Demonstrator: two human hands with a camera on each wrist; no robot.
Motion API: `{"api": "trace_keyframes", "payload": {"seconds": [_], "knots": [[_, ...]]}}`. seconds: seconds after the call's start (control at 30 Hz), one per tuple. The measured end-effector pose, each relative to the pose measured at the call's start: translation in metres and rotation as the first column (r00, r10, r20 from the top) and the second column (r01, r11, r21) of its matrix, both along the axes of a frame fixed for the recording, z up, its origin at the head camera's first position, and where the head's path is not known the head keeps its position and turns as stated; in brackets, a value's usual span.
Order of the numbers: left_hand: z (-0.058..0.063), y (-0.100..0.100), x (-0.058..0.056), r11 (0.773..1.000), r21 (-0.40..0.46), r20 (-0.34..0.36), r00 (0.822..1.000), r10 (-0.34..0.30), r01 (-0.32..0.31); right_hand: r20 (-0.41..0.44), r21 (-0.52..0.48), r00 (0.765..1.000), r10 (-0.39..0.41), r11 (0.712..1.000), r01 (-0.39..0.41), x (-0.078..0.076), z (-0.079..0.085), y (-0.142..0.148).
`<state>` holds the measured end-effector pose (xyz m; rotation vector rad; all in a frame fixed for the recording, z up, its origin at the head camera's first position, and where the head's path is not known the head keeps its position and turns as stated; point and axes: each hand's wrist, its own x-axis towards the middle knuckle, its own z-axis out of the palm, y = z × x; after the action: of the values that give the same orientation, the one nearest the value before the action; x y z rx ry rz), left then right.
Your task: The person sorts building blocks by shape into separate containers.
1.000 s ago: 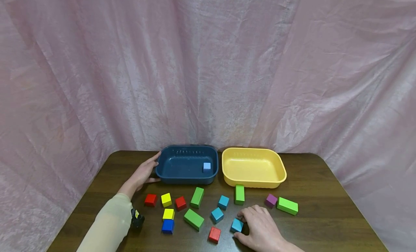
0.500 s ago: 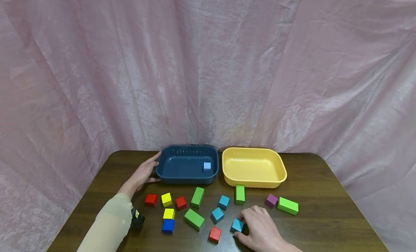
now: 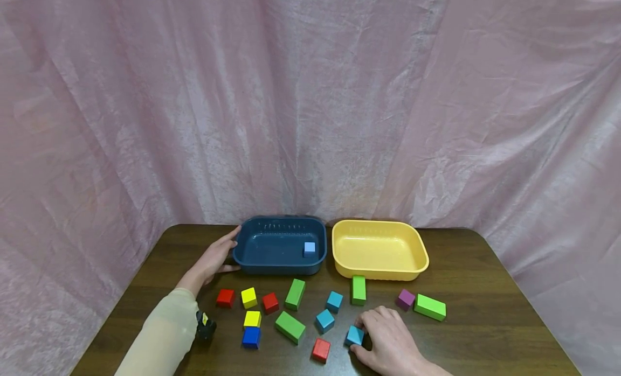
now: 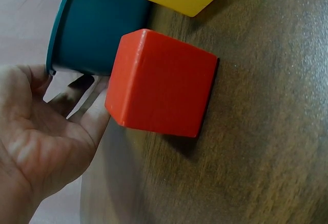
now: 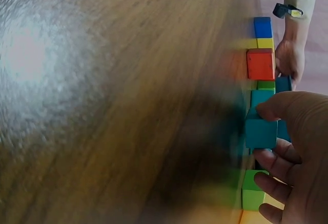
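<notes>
My right hand pinches a light blue cube on the table's near side. In the right wrist view its thumb and a finger lie on opposite faces of that cube. My left hand rests against the left end of a dark blue basin, with fingers spread fairly straight. The left wrist view has this hand touching the basin wall, partly behind a red cube. Inside the basin lies one pale blue cube.
Right of the basin stands a yellow basin. Loose blocks lie in front: light blue cubes, green blocks, a red cube, yellow cubes, a dark blue cube and a purple cube. A pink curtain hangs behind.
</notes>
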<state>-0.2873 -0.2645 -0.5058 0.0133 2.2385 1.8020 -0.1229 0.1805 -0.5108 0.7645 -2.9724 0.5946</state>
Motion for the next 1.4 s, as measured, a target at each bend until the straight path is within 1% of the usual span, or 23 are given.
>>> {"api": "trace_keyframes", "payload": {"seconds": [0.2, 0.4, 0.5, 0.67, 0.87, 1.03, 1.23, 1.4], "knots": [[0.001, 0.000, 0.000, 1.000, 0.013, -0.007, 1.000, -0.007, 0.007, -0.109, -0.014, 0.994, -0.012, 1.000, 0.010, 0.001, 0.004, 0.002], [0.001, -0.001, 0.000, 1.000, 0.018, -0.006, 1.000, -0.010, 0.010, -0.207, -0.022, 0.978, -0.018, 1.000, 0.014, -0.002, 0.011, 0.001], [0.000, -0.001, -0.001, 1.000, 0.018, 0.003, 1.000, -0.001, 0.001, -0.238, -0.029, 0.971, -0.026, 0.999, 0.019, -0.004, 0.016, 0.001], [-0.001, -0.002, -0.002, 1.000, 0.012, 0.000, 1.000, -0.006, 0.006, -0.262, -0.032, 0.964, -0.035, 0.999, 0.028, -0.009, 0.025, 0.001], [0.000, -0.002, -0.001, 1.000, 0.018, -0.005, 1.000, -0.015, 0.015, -0.342, -0.045, 0.939, -0.040, 0.999, 0.026, -0.019, 0.036, 0.003], [0.002, -0.001, 0.000, 1.000, 0.025, -0.007, 1.000, -0.019, 0.020, -0.388, -0.057, 0.921, -0.033, 0.998, 0.012, -0.027, 0.044, 0.007], [0.002, 0.000, 0.000, 1.000, 0.021, -0.004, 1.000, -0.014, 0.015, -0.463, -0.087, 0.886, -0.018, 0.996, -0.025, -0.040, 0.054, 0.010], [0.002, 0.000, 0.002, 1.000, 0.019, -0.001, 1.000, -0.010, 0.010, -0.483, -0.118, 0.875, -0.037, 0.993, -0.023, -0.051, 0.063, 0.011]]}}
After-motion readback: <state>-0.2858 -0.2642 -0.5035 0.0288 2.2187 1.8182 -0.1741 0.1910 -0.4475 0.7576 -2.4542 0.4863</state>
